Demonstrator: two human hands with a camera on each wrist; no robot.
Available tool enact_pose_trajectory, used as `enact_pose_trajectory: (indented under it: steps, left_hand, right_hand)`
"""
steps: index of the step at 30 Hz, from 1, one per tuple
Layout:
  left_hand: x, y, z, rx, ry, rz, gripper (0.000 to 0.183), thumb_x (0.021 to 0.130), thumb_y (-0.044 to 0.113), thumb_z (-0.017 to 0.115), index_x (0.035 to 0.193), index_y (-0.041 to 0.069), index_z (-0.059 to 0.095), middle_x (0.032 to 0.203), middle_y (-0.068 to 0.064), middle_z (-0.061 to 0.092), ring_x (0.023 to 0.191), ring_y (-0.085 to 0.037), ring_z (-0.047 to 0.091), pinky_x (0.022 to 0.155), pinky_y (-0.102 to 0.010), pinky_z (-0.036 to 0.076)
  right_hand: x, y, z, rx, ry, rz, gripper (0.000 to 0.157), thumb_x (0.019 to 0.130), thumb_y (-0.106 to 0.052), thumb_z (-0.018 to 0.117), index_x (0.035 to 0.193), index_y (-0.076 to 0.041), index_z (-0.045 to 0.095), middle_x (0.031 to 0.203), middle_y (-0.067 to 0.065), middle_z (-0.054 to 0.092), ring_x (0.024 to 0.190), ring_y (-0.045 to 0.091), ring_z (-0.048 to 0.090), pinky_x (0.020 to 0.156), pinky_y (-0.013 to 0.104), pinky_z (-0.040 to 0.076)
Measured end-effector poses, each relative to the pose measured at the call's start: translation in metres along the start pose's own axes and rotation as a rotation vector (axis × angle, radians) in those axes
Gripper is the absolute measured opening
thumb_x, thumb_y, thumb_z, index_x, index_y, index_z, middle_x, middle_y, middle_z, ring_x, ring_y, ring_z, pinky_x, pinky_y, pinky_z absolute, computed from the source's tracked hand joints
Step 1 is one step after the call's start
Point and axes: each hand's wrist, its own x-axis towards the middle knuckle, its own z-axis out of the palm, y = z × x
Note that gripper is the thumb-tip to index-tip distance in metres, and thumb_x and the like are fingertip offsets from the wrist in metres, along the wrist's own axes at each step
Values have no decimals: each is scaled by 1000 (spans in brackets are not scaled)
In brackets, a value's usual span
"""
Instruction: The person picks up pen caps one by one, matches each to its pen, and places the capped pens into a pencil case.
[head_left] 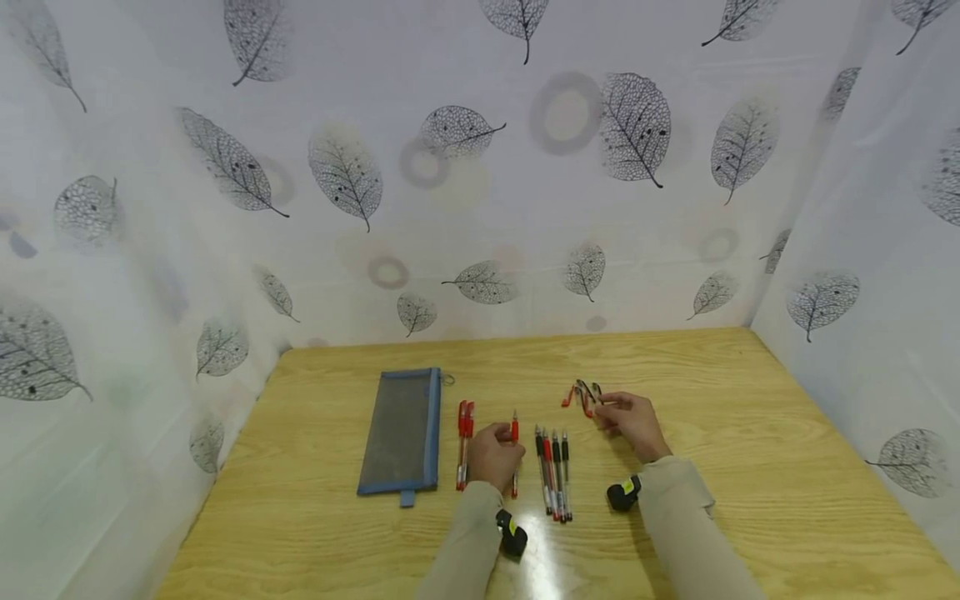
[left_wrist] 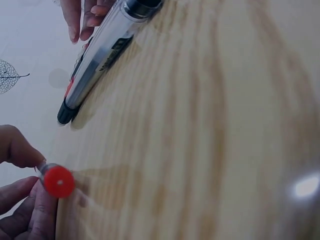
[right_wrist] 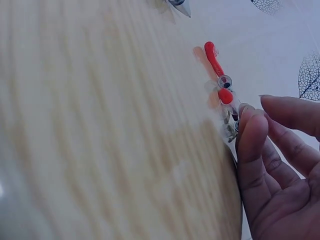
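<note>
My left hand (head_left: 495, 456) pinches an uncapped red gel pen (head_left: 515, 432) between thumb and fingers, its tip pointing away from me. In the left wrist view the pen's round red end (left_wrist: 59, 181) faces the camera. My right hand (head_left: 632, 427) is at the small pile of loose pen caps at the back, fingertips right beside a black cap (head_left: 597, 389). Red caps (right_wrist: 214, 59) lie in the same pile. Between my hands several uncapped black and red pens (head_left: 557, 479) lie side by side, tips away from me.
Two capped red pens (head_left: 462, 446) lie left of my left hand. Further left, a flat grey mesh pencil case (head_left: 397, 429) with blue edging lies on the wooden table (head_left: 300, 517). A leaf-patterned curtain (head_left: 487, 200) surrounds the table's back and sides.
</note>
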Motion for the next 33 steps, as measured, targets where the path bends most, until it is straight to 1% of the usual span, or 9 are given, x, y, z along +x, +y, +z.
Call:
enact_pose_trajectory:
  steps: [4,11,17,26,30,33]
  left_hand:
    - [-1,0,0,-6,9,2,37,71,-1,75,108,1,70,93,-5,69,80,-15,65,70,-35,56]
    - [1,-6,0,-45,-15,35,36,74,0,73,110,2,70,94,-6,69,81,-17,66,68,-35,56]
    - [1,-6,0,-50,-21,14,36,75,2,72,112,3,69,98,-5,69,85,-18,66,72,-37,55]
    - [-2,-4,-3,-82,-29,6,36,77,0,71,113,2,69,99,-6,69,86,-19,66,70,-36,56]
    - [-3,-3,-3,-90,-31,4,36,77,0,71,113,2,69,99,-7,69,85,-19,66,69,-36,56]
    - [-3,-3,-3,-91,-29,6,35,77,0,71,112,2,69,99,-7,69,85,-19,66,69,-36,56]
  right_hand:
    - [0,2,0,-6,9,-12,39,93,-7,63,124,15,54,87,5,69,67,14,64,58,28,54]
    - [0,5,4,-24,55,-31,34,91,-5,65,117,16,58,85,8,70,65,13,64,57,27,54]
    - [1,7,8,-55,90,-27,31,90,-6,67,113,15,62,85,11,70,63,13,64,57,27,55]
    - [3,9,15,-133,157,0,28,87,-12,72,104,9,68,79,10,70,57,14,63,54,29,54]
    - [3,6,17,-170,166,10,25,84,-11,74,98,9,69,74,11,70,55,15,63,53,30,54]
    - [3,5,17,-221,172,3,21,84,-10,74,94,8,71,72,11,70,55,15,63,53,31,54]
